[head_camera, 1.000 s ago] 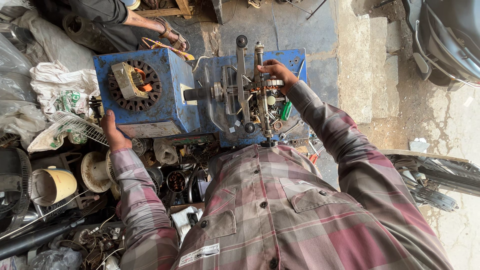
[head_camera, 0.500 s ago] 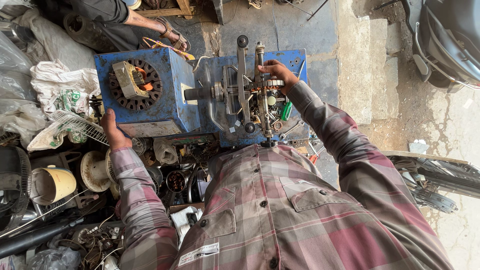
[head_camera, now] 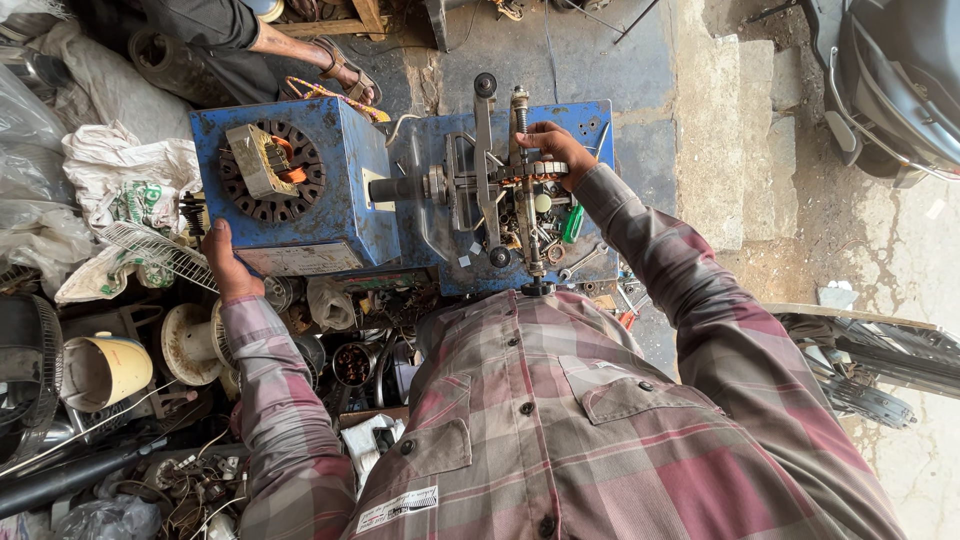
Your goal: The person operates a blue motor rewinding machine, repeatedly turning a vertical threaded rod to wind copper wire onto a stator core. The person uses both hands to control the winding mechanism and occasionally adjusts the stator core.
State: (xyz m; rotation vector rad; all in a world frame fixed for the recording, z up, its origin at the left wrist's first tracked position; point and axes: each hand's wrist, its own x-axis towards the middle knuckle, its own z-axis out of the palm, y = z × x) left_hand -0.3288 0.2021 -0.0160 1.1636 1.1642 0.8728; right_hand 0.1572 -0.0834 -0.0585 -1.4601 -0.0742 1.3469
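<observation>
Gripped by the right hand [head_camera: 553, 148] is a copper-wound coil former [head_camera: 520, 172] on the winding machine's spindle frame [head_camera: 487, 170], fingers curled over its top at about 1 o'clock from the plaid shirt [head_camera: 560, 430]. Left hand [head_camera: 228, 262] is laid flat, fingers spread, against the lower left corner of the blue metal box [head_camera: 345, 180] at 10 o'clock; nothing is clasped by it. A slotted motor stator [head_camera: 268, 172] with a tan block on it is seen set in the box's top face. Loose bolts and a green-handled tool [head_camera: 571, 224] are scattered on the blue base plate [head_camera: 590, 130] under the right wrist. At 9 o'clock a cream plastic cup [head_camera: 103, 370], a spool [head_camera: 190, 343] and scrap motor parts are piled; white sacks [head_camera: 120, 170] lie beyond. Farther, at 11 o'clock, another person's sandalled foot [head_camera: 345, 72] is rested on the ground. A parked scooter [head_camera: 890, 70] is visible at 2 o'clock.
</observation>
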